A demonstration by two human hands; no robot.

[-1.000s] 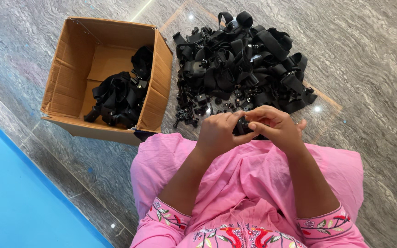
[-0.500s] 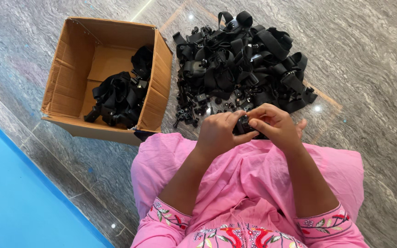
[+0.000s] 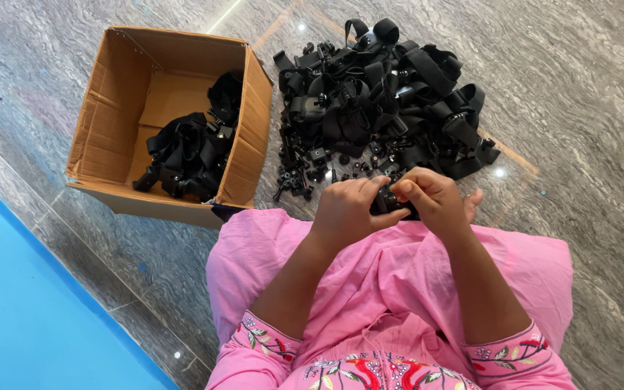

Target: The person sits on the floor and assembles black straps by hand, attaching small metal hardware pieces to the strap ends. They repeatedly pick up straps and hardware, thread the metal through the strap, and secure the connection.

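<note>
An open brown cardboard box [image 3: 120, 119] stands on the grey floor, upper left, part-filled.

One head-worn view, looking steeply down from above the person's lap onto the grey marble floor [image 3: 579, 108]. Near range: both forearms fill the lower centre, the cardboard box [image 3: 110, 123] sits upper left, the blue mat [image 3: 30, 318] cuts the lower-left corner. No second view.
</note>
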